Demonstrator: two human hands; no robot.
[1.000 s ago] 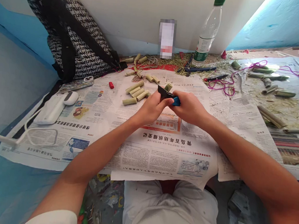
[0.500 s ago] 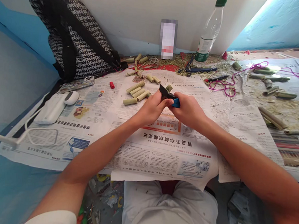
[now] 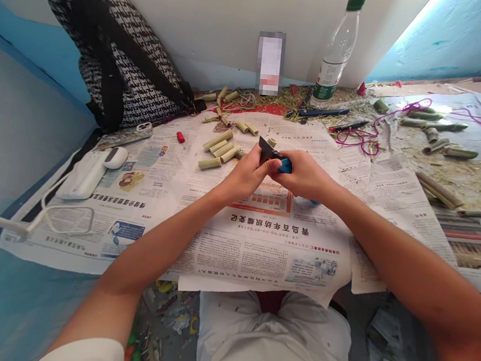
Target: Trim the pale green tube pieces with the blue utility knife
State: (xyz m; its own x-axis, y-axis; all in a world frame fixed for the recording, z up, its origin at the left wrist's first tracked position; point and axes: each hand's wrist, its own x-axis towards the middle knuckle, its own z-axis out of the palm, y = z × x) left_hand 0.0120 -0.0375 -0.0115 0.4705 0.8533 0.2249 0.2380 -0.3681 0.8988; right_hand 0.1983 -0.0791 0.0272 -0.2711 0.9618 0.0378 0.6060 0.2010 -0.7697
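Knife (image 3: 273, 155) edged right, betw L hand (image 3: 246, 175) & R hand (image 3: 307, 175)

Head-worn camera looks forward and down, close over the newspaper-covered table (image 3: 259, 249).

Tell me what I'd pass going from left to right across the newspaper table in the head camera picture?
White mouse → small red thing → bunch of cut green stalk pieces → blue-handled knife → plastic bottle → long green stalks
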